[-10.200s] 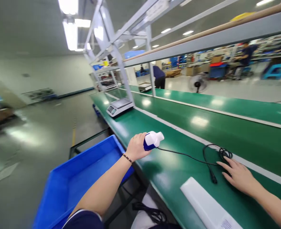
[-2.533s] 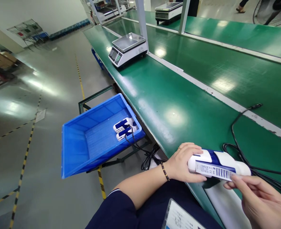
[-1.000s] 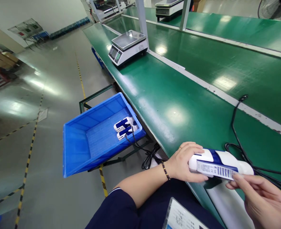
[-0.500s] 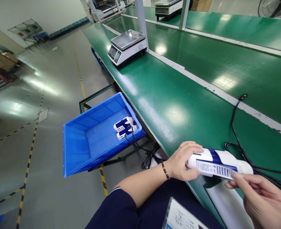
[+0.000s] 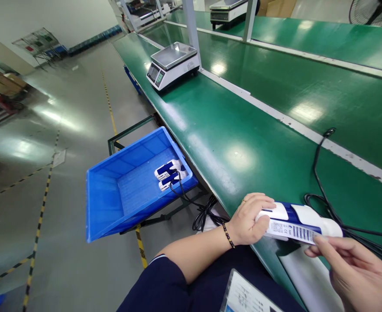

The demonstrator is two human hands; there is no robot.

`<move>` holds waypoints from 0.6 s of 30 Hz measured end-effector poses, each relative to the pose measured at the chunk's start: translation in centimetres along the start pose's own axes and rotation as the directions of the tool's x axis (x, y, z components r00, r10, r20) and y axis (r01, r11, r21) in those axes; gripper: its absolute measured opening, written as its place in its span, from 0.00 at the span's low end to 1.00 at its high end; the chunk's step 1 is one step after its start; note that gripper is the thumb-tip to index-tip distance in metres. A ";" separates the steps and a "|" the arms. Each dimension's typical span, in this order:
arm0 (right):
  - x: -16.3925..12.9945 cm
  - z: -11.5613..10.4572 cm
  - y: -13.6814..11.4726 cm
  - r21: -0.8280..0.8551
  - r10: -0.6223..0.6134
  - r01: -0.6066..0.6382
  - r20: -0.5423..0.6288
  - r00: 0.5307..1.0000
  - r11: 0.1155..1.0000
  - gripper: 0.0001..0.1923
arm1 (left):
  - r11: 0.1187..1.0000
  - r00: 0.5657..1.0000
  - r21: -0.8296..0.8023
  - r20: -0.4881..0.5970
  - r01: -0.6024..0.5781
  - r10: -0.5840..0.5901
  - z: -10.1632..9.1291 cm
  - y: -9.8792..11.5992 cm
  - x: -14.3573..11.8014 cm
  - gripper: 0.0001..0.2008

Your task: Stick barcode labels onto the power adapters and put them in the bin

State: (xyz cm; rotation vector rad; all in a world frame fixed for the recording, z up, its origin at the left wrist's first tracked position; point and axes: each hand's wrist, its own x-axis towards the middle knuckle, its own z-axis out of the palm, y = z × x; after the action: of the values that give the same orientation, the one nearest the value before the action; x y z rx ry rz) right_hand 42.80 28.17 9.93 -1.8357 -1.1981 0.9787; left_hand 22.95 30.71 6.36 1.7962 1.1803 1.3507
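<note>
A white and blue handheld device (image 5: 303,219) with a printed label lies across the near edge of the green belt (image 5: 243,125). My left hand (image 5: 249,219) grips its left end. With its fingertips, my right hand (image 5: 347,264) presses the label on the device's right part. A black cable (image 5: 324,173) runs from the device and loops over the belt. Two more white and blue devices (image 5: 169,173) lie in a blue bin (image 5: 113,195) to the left, below the belt.
A digital scale (image 5: 173,65) stands farther along the belt beside a metal post (image 5: 192,30). White sheet (image 5: 304,277) lies under my right hand. Coiled black cable (image 5: 205,214) hangs near the bin. A label sheet (image 5: 246,297) rests on my lap. Grey floor spreads left.
Over the last second the device stays in both hands, almost still. My left thumb has shifted slightly along its left end. Ten seconds ago my left hand held a device out over the bin.
</note>
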 end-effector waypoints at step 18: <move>0.0 0.3 -1.3 -0.044 -0.099 0.099 0.016 0.995 0.994 0.14 | 0.988 0.936 0.019 0.324 -0.154 0.140 -2.3 -1.7 0.5 0.34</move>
State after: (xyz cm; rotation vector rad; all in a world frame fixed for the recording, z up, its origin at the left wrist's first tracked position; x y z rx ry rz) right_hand 42.03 28.61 10.92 -1.7882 -1.3159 0.9167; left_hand 20.29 31.82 5.83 2.0773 0.9212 1.0606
